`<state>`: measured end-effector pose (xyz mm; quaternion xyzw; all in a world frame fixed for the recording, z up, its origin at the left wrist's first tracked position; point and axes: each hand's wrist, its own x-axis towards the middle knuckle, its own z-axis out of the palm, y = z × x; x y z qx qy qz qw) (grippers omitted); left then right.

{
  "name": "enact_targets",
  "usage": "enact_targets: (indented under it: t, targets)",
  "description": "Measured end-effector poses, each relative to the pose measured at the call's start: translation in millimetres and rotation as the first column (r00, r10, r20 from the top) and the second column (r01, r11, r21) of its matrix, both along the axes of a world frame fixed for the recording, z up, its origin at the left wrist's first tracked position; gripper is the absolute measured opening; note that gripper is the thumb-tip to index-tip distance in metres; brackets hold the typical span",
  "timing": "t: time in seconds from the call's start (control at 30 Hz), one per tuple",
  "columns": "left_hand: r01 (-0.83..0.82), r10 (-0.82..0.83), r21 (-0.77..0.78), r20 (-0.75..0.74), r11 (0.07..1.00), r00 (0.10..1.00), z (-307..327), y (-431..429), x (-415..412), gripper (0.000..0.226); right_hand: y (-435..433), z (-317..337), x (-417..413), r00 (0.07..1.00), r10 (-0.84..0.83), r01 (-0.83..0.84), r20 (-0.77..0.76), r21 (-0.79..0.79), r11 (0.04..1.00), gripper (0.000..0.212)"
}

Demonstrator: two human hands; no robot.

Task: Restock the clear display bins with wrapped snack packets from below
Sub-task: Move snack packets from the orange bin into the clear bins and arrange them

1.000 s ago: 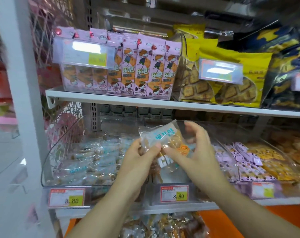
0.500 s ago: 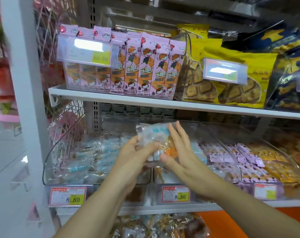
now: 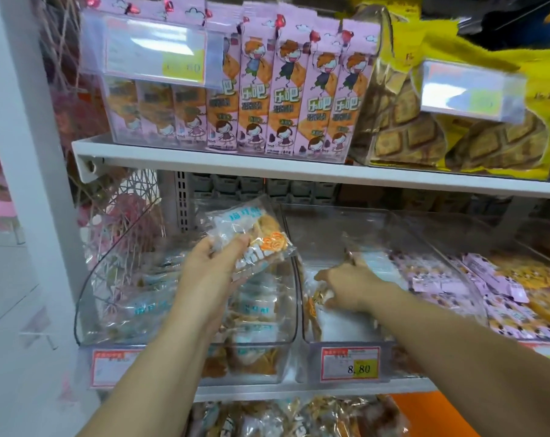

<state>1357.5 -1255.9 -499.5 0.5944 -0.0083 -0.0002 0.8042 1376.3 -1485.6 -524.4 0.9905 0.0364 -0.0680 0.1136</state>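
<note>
I'm pinching a packet [image 3: 251,238] in my left hand [image 3: 210,272], thumb on top, and holding it just above the left bin [image 3: 116,310]. My right hand [image 3: 349,285] is sitting low inside the middle bin [image 3: 361,225], fingertips touching a second packet [image 3: 317,302]. Blur is hiding whether it's gripping.

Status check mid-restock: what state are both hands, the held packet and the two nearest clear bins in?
Left hand, grips clear wrapped snack packet with blue lettering.
Clear wrapped snack packet, held tilted over the bins, not yet placed.
Right hand, inside middle clear plastic bin; grip unclear, blurred.
Middle clear plastic bin, nearly empty, floor mostly bare.
Left clear plastic bin, partly filled with similar packets.
</note>
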Motion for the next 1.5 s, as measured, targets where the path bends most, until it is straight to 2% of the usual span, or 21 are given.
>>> enact_targets:
  t: [0.1,0.2,0.27,0.4,0.5,0.57,0.63,0.7,0.77,0.8,0.83,0.87,0.9,0.93,1.03,1.1,1.17,1.23,1.33,1.43,1.5]
  targets:
    - [0.013,-0.013,-0.013,-0.019,1.0,1.0,-1.8,-1.6,4.8,0.06,-2.4,-16.0,12.6,0.997,0.0,-0.006,-0.074,-0.073,0.997,0.058]
    - [0.011,-0.011,-0.013,-0.014,1.0,1.0,-3.3,-2.2,6.8,0.025,-1.0,-20.1,15.4,0.999,0.033,-0.038,-0.039,-0.133,0.99,0.039]
    - [0.015,-0.015,-0.017,-0.006,1.0,1.0,-3.6,-2.9,5.8,0.013,0.2,-15.9,13.5,0.999,0.033,-0.034,-0.018,-0.089,0.995,0.03]
    - [0.014,-0.014,0.002,0.01,1.0,1.0,-3.4,-6.2,2.4,0.012,-1.0,7.2,1.0,0.998,-0.037,0.02,0.056,0.284,0.959,0.005]
    - [-0.008,0.005,0.045,0.048,0.999,0.999,-1.7,-5.1,-0.5,0.024,-8.4,26.7,-18.9,0.963,-0.202,0.073,0.178,0.547,0.834,0.017]
    - [-0.019,0.014,0.064,0.082,0.998,0.997,2.0,-3.9,-5.0,0.032,-11.6,38.4,-38.0,0.927,-0.317,0.048,0.201,0.773,0.632,0.023]
    - [-0.004,-0.008,0.118,0.107,0.993,0.994,4.4,-4.4,-10.3,0.039,-12.2,49.2,-58.6,0.93,-0.356,0.012,0.094,0.959,0.284,0.024]
    - [0.015,-0.036,0.164,0.127,0.986,0.991,6.3,-6.2,-17.4,0.027,-12.4,55.5,-76.5,0.952,-0.299,0.04,-0.068,0.994,-0.098,0.028]
    - [-0.015,-0.025,0.234,0.168,0.972,0.985,7.9,-8.8,-25.8,0.014,-9.9,64.0,-92.9,0.947,-0.238,0.106,-0.217,0.907,-0.407,0.026]
    - [-0.051,-0.013,0.285,0.217,0.957,0.976,10.2,-10.6,-31.8,0.014,-8.6,68.4,-99.8,0.942,-0.202,0.133,-0.269,0.85,-0.509,0.024]
    - [-0.094,-0.002,0.327,0.281,0.94,0.96,13.6,-12.2,-37.5,0.017,-6.4,73.0,-105.9,0.943,-0.161,0.155,-0.292,0.811,-0.564,0.025]
    - [-0.137,0.007,0.353,0.347,0.926,0.938,16.9,-13.6,-43.6,0.02,-1.9,78.3,-112.1,0.949,-0.124,0.17,-0.289,0.802,-0.572,0.032]
    - [-0.165,0.006,0.37,0.396,0.914,0.918,20.7,-14.8,-49.5,0.021,2.4,82.3,-117.3,0.962,-0.097,0.167,-0.255,0.831,-0.53,0.036]
    - [-0.17,-0.012,0.39,0.423,0.905,0.906,23.4,-15.7,-54.1,0.019,7.6,86.2,-122.3,0.978,-0.082,0.136,-0.191,0.886,-0.443,0.036]
    - [-0.038,-0.135,0.404,0.39,0.914,0.911,30.2,-19.3,-66.0,0.012,20.3,98.1,-136.7,0.995,-0.047,-0.092,0.093,0.995,0.023,0.031]
    - [0.117,-0.264,0.42,0.311,0.9,0.913,30.6,-19.9,-67.7,0.022,22.1,106.6,-141.1,0.968,-0.069,-0.219,0.241,0.948,0.23,0.032]
    - [0.291,-0.407,0.415,0.226,0.862,0.885,29.7,-20.0,-69.7,0.028,20.0,112.9,-141.6,0.953,-0.09,-0.247,0.289,0.915,0.32,0.038]
    - [0.418,-0.499,0.35,0.184,0.838,0.847,26.8,-21.5,-71.3,0.029,18.0,115.7,-142.6,0.962,-0.077,-0.214,0.261,0.9,0.379,0.042]
    - [0.47,-0.513,0.241,0.16,0.849,0.843,19.5,-25.3,-70.8,0.031,17.7,116.1,-144.7,0.969,0.013,-0.213,0.248,0.8,0.561,0.042]
    - [0.519,-0.536,0.143,0.14,0.843,0.833,13.9,-28.0,-70.3,0.038,20.2,118.2,-144.2,0.959,0.092,-0.263,0.266,0.729,0.632,0.039]
    - [0.553,-0.563,0.111,0.11,0.826,0.819,13.4,-28.2,-70.6,0.031,21.0,118.6,-142.5,0.961,0.138,-0.267,0.241,0.663,0.7,0.041]
